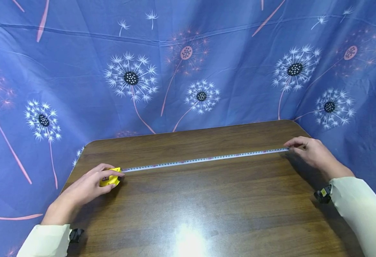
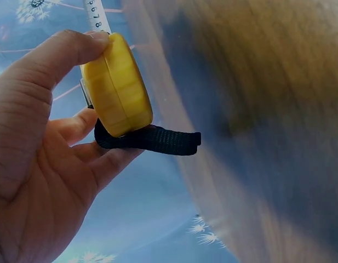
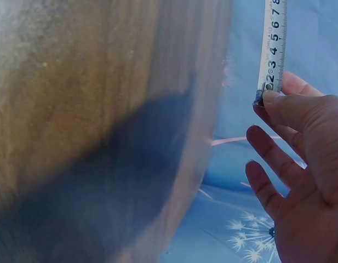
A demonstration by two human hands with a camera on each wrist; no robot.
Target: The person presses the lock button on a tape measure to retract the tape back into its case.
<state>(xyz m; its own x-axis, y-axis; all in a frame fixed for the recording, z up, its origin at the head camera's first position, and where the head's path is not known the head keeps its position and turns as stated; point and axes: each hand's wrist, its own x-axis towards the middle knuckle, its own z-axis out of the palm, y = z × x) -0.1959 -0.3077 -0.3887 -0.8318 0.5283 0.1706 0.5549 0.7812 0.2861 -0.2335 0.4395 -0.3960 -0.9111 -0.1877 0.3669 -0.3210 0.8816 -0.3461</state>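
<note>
A yellow tape measure is gripped between the thumb and fingers of my left hand, at the left of the table. Its white blade runs out in a straight line to the right. My right hand pinches the blade's end between thumb and fingers. In the left wrist view, the yellow case has a black strap hanging from it. The right wrist view shows the thumb pressed on the blade near its low numbers, with the other fingers spread apart.
The brown wooden table has rounded far corners and a bright reflection near its front. A blue cloth with dandelion prints hangs behind the table and along its sides. Small black devices are worn at both wrists.
</note>
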